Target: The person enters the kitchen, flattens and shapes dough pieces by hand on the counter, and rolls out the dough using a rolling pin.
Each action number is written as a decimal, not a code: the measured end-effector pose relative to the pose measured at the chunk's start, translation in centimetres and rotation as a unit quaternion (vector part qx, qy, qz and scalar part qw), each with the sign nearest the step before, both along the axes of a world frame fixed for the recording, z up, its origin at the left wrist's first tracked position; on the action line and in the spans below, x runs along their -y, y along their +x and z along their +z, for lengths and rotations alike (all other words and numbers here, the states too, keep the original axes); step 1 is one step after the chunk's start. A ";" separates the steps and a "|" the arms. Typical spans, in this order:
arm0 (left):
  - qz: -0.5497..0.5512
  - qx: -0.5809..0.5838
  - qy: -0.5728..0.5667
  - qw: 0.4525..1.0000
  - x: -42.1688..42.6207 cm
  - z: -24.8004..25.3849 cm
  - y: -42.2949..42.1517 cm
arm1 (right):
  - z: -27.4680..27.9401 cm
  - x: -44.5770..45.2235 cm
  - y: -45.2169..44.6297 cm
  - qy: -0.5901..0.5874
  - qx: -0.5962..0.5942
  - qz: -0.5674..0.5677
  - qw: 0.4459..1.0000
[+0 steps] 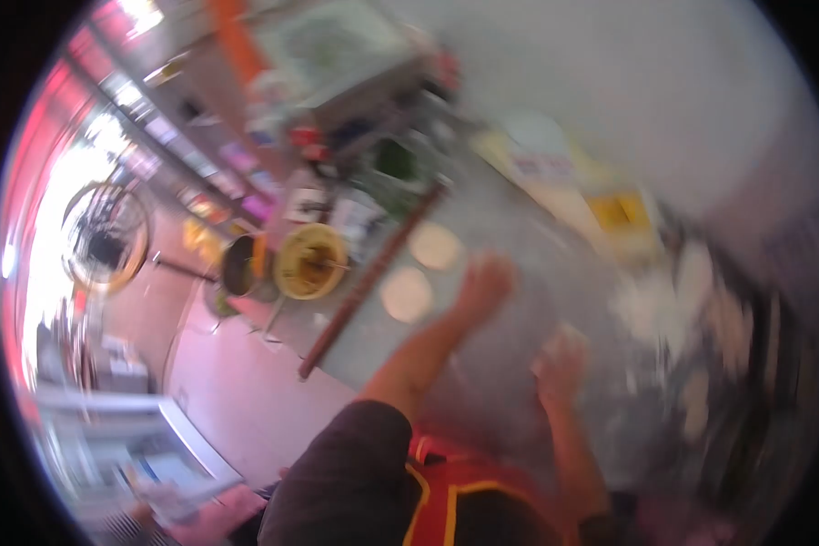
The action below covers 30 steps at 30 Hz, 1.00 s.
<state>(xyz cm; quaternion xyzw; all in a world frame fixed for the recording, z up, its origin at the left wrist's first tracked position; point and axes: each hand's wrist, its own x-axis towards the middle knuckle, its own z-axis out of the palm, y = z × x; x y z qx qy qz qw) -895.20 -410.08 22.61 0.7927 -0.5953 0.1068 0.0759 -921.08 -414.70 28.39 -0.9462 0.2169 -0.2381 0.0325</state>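
Finger state of your left hand (489,282) and right hand (560,366) cannot be told through blur; a leftward sweep could smear the pale rounds (407,295) on the worktop (519,227) beside the left.

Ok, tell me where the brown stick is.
Left of centre in the head view, the brown stick lies between the yellow bowl and two dough rounds.

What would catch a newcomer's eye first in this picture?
Probably the two pale round discs on the grey worktop, just beyond the left hand. Next, the long brown rod lying diagonally beside them, with a yellow bowl on its far side.
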 end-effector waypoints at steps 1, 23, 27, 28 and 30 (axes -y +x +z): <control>-0.008 -0.087 -0.004 0.996 1.1 1.0 0.3 | -1.5 -2.1 -0.9 0.012 -0.003 -0.015 1.000; -0.142 -0.185 0.073 0.970 -4.7 2.7 -16.1 | -1.7 -3.6 -3.2 0.203 -0.026 -0.115 0.972; -0.172 -0.151 0.092 0.969 -7.5 1.5 -17.3 | -2.2 -6.8 -4.4 0.142 -0.081 -0.076 0.984; -0.176 -0.137 0.088 0.971 -8.3 1.6 -17.4 | -2.4 -7.6 -4.8 0.110 -0.087 -0.074 0.987; -0.162 -0.259 0.098 0.947 -8.5 1.8 -16.9 | -2.6 -7.7 -5.4 0.159 -0.039 -0.102 0.981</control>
